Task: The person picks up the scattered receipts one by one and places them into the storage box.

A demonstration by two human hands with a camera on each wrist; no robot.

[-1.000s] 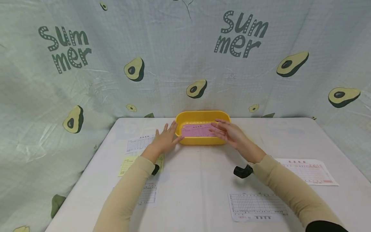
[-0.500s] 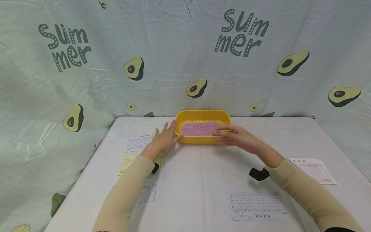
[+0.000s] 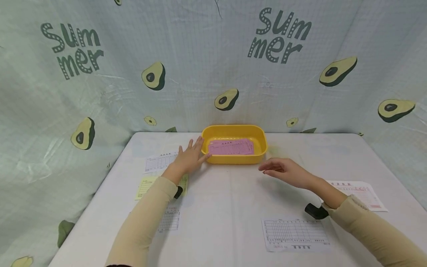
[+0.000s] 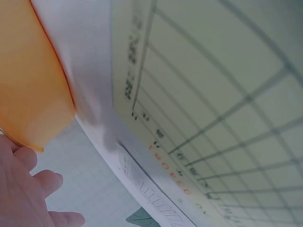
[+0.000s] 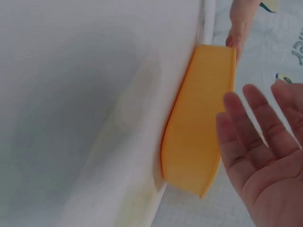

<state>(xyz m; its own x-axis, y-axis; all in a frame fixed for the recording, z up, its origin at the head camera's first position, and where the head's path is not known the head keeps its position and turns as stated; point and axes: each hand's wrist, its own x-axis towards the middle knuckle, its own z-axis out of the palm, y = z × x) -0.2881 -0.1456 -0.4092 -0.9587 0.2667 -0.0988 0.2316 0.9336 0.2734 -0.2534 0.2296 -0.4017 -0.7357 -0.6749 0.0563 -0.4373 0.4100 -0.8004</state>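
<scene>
A yellow plastic basket (image 3: 233,159) stands at the back middle of the table, with pink printed slips (image 3: 231,147) lying in it. My left hand (image 3: 189,159) rests at the basket's left rim, fingers spread and straight. In the left wrist view its fingers (image 4: 47,182) touch the orange-looking basket wall (image 4: 35,80). My right hand (image 3: 287,172) hovers over the table just right of and in front of the basket, holding nothing. Its fingers (image 5: 258,127) are loosely bent in the right wrist view, apart from the basket (image 5: 201,118).
Left of the basket lie a white form (image 3: 161,162), a yellow form (image 3: 145,186) and another white form (image 3: 170,220), partly under the left arm. On the right are a red-printed form (image 3: 361,193) and a white form (image 3: 295,235). A patterned curtain (image 3: 186,66) hangs behind the table.
My right hand has drawn back from over the pink slips, out of the basket, toward the right and nearer to me. My left hand has stayed at the left rim.
</scene>
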